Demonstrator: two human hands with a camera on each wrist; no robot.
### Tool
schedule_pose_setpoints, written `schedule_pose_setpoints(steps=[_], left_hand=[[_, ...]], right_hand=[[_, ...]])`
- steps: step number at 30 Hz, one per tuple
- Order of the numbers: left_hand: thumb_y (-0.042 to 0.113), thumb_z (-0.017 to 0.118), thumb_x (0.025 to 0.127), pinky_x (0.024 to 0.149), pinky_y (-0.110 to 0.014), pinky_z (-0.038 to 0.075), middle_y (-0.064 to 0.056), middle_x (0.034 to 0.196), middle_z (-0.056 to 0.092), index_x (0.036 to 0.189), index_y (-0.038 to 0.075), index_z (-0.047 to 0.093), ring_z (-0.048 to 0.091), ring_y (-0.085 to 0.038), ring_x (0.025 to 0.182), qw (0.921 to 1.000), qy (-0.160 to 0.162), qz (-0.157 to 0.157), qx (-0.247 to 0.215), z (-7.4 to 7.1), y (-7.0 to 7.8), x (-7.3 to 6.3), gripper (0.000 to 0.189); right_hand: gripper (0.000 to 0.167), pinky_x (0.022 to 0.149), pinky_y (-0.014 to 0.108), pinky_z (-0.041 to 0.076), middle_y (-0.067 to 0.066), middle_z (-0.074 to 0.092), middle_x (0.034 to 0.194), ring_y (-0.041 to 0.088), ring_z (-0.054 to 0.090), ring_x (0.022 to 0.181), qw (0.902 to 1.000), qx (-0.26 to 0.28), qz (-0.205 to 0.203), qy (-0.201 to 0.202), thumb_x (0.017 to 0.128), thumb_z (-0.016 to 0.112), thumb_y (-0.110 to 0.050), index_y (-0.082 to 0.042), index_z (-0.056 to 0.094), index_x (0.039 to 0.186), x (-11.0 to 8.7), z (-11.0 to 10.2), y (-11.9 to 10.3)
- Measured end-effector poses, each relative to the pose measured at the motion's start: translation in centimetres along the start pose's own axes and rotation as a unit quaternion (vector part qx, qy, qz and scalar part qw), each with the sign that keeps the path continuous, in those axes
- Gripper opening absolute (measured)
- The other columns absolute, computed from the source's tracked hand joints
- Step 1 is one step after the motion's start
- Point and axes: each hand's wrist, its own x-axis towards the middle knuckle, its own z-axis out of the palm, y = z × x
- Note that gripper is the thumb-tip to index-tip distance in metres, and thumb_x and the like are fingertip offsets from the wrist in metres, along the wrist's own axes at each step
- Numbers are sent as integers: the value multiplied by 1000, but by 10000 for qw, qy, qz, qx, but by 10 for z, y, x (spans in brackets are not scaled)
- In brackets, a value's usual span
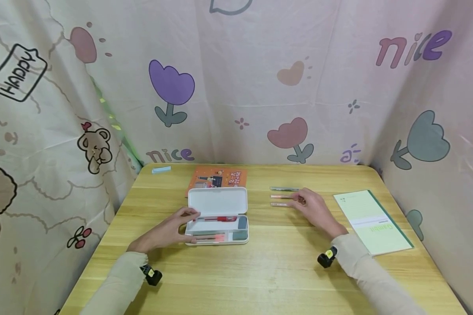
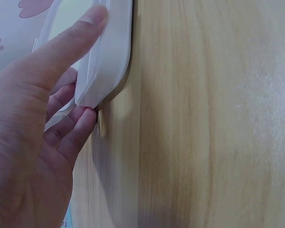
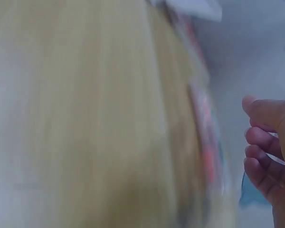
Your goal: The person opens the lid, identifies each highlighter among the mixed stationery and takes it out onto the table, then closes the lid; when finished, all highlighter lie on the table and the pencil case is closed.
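A white pencil case (image 1: 217,201) lies with its lid raised back. My left hand (image 1: 167,231) grips its left end; in the left wrist view the thumb lies over the near wall (image 2: 111,52) and the fingers bend round the end. Inside the upper compartment are a red pen (image 1: 225,218) and a dark grey block (image 1: 242,222); the lower one holds pink-tipped pens (image 1: 219,237) and a grey-green block (image 1: 239,236). My right hand (image 1: 315,210) is at the right ends of three pens (image 1: 277,204). In the right wrist view its loosely bent fingers are apart from the blurred pens (image 3: 206,137).
Behind the case lies an orange booklet (image 1: 220,175), partly covered by the lid. A pale green notebook (image 1: 372,223) lies at the right, beside my right forearm. A small light-blue item (image 1: 161,169) is near the back left edge. Printed curtains (image 1: 236,87) hang behind the table.
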Motion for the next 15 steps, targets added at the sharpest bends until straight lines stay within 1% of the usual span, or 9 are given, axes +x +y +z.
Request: schedule_pose_setpoints(steps=[3,6,8,11,13,15], left_hand=[[56,84,92,120,-64,44,-11,164,44,163,9,52,48,-37,149,10000,-20,-14,30,1,0,0,90],[56,84,93,121,-63,43,-11,165,44,163,9,52,48,-37,149,10000,-29,-14,47,1,0,0,90],[55,84,93,121,-64,43,-12,165,44,163,9,52,48,-38,149,10000,-23,-12,24,0,0,1,91],[55,85,92,120,-64,44,-13,164,44,163,9,52,48,-38,148,10000,-7,-15,18,0,0,1,91],[54,85,92,120,-64,44,-13,164,45,163,8,52,48,-38,148,10000,-5,-6,24,-1,0,1,91],[55,85,92,120,-64,44,-13,164,45,163,8,52,49,-38,148,10000,-12,0,61,0,0,1,91]], right_hand=[[22,78,32,61,0,71,94,14,66,87,9990,154,-426,8,95,87,-20,-5,81,111,6,13,-27],[21,83,34,64,2,75,100,16,70,92,9964,347,-740,-204,96,85,-17,-4,80,113,7,29,-53],[23,87,35,64,3,77,106,17,71,96,9945,446,-816,-484,98,83,-18,-5,80,116,7,41,-71],[23,90,36,63,3,78,111,17,71,101,9898,512,-914,-965,100,80,-20,-7,79,119,5,58,-95],[23,92,37,62,2,78,111,17,71,103,9859,411,-1082,-1212,102,79,-21,-8,79,120,4,69,-110],[22,93,36,61,2,78,110,17,71,103,9807,276,-1342,-1392,103,78,-20,-8,79,121,4,80,-122]])
